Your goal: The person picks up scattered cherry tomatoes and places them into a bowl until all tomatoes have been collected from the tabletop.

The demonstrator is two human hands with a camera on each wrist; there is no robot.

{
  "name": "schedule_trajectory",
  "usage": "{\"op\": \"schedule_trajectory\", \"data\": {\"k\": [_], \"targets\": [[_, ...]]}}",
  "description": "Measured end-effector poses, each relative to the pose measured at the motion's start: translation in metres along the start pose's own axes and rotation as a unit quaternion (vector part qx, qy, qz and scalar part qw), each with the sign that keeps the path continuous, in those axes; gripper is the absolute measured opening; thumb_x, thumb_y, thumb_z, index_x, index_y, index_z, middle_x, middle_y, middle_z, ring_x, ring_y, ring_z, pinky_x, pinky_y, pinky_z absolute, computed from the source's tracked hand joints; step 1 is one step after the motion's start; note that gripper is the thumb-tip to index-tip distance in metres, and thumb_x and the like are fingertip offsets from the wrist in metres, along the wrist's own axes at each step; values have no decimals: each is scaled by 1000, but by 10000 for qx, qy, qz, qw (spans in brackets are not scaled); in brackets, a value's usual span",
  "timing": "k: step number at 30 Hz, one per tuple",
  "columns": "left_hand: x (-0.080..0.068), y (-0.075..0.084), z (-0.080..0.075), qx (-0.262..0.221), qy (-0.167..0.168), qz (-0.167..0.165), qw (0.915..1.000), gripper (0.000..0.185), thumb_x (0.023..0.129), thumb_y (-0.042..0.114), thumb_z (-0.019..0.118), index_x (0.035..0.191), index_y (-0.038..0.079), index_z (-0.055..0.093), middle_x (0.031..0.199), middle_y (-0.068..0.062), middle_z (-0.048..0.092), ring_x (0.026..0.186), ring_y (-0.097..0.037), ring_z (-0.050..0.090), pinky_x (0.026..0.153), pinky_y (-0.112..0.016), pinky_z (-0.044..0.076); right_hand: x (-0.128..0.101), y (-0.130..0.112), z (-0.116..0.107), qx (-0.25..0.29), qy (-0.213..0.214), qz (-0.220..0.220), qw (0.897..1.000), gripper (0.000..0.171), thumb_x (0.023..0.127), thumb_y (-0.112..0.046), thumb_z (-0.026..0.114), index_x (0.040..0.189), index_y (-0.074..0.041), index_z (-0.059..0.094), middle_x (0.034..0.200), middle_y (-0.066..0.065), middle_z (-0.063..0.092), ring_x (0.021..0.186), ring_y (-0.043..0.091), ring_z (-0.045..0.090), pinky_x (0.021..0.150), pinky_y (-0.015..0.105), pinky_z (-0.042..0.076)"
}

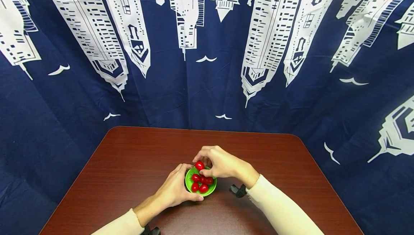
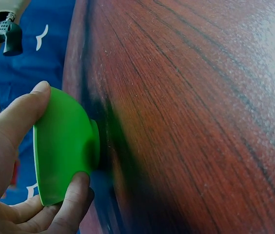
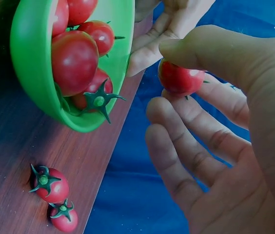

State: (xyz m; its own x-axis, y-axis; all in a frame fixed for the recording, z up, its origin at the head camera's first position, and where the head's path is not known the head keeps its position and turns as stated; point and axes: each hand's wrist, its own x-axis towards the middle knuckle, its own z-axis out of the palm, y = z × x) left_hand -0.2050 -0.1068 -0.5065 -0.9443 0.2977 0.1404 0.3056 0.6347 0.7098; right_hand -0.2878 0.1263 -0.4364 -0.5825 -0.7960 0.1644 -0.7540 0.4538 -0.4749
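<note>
While left grip (image 1: 176, 188) clasps bowl (image 2: 62, 146) | right grip (image 1: 218, 161) pinches tomato (image 3: 179, 78) | two tomatoes (image 3: 49, 184) on table (image 1: 129, 163)

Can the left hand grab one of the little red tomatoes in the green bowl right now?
Probably not: the left hand is busy, its fingers wrapped round the outside of the small green plastic bowl. The small red cherry tomatoes lie inside, and the right hand hovers over them pinching one.
</note>
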Motion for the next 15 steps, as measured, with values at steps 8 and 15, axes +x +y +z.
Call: {"op": "schedule_trajectory", "data": {"k": [8,15], "targets": [[1,-1,-1,18,-29,43,10000,100,72,46,113,147,4,64,138,-8,70,125,-25,71,110,-51,65,-1,6,2,-252,65,-13,9997,46,95,-19,95,138,-12,83,130,5,81,108,21,76,96,32,66],[1,-2,0,32,33,116,9999,100,70,45,114,146,4,65,137,-7,71,123,-23,71,108,-48,65,-3,10,2,-241,98,-87,9996,46,96,-19,94,140,-12,82,129,6,81,107,23,75,92,33,66]]}}
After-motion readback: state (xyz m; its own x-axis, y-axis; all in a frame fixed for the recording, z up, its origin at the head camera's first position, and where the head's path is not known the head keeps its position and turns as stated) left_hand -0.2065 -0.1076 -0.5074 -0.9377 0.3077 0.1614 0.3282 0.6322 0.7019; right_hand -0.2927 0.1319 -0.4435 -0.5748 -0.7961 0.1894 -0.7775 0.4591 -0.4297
